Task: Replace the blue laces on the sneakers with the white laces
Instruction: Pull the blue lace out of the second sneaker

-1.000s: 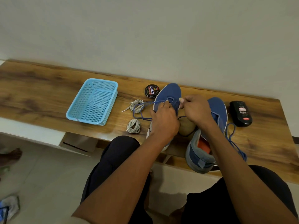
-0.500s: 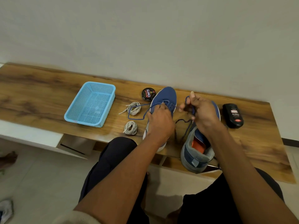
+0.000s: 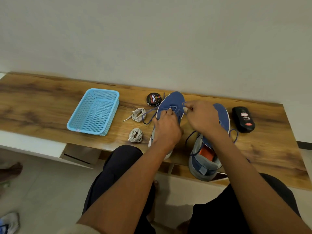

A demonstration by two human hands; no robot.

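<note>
Two blue sneakers stand on the wooden bench, toes to the wall. My left hand [image 3: 166, 127] lies curled over the left sneaker [image 3: 173, 100] and grips it near the eyelets. My right hand [image 3: 201, 118] pinches the blue lace [image 3: 149, 118] at the left sneaker's toe-end eyelets; a loose loop of that lace trails off to the left. The right sneaker [image 3: 205, 159] keeps its own blue lace, hanging at its right side. Two coiled white laces lie left of the sneakers, one farther back [image 3: 138, 114] and one nearer [image 3: 135, 135].
A light blue mesh basket [image 3: 94, 112] stands at the left on the bench [image 3: 42, 105]. A round black polish tin [image 3: 153, 98] sits behind the white laces. A black polish bottle [image 3: 243, 119] lies at the right. My knees are under the bench's front edge.
My right hand had lifted a loop of blue lace above the right sneaker; it has now come back down to the left sneaker's eyelets. My left hand stayed on the left sneaker.
</note>
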